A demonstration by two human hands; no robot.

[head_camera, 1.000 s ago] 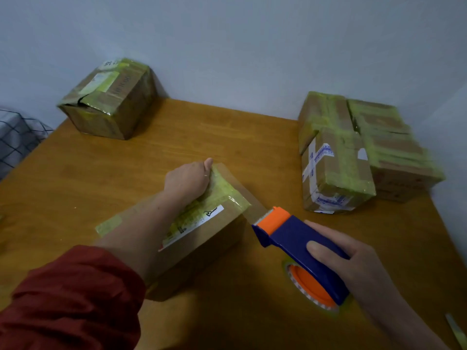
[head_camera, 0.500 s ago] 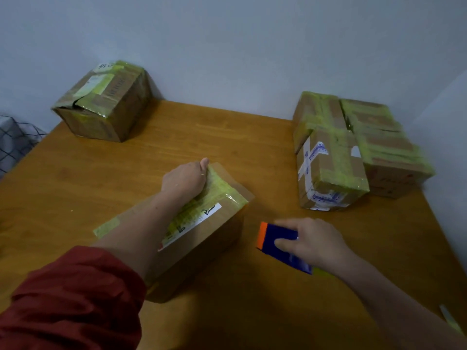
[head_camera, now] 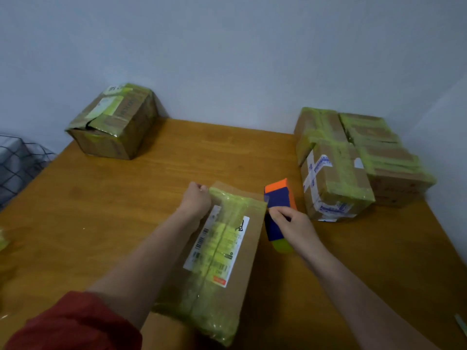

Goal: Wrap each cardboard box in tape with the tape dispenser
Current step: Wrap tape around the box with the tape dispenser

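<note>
While the left hand (head_camera: pixel 195 199) clenches over the far end of the cardboard box (head_camera: pixel 249 251), the right hand (head_camera: pixel 293 223) curls its fingers around the blue-and-orange tape dispenser (head_camera: pixel 279 197) just beside the box's right edge. The long brown box lies mid-table (head_camera: pixel 177 173), with glossy yellow-green tape (head_camera: pixel 202 306) running lengthwise over its white shipping label (head_camera: pixel 217 246).

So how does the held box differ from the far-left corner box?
The held box is long and flat, green tape running over its white label, the left hand gripping its far end. The corner box is taller, untouched, its top gaping. Both are brown cardboard with green tape.
</note>
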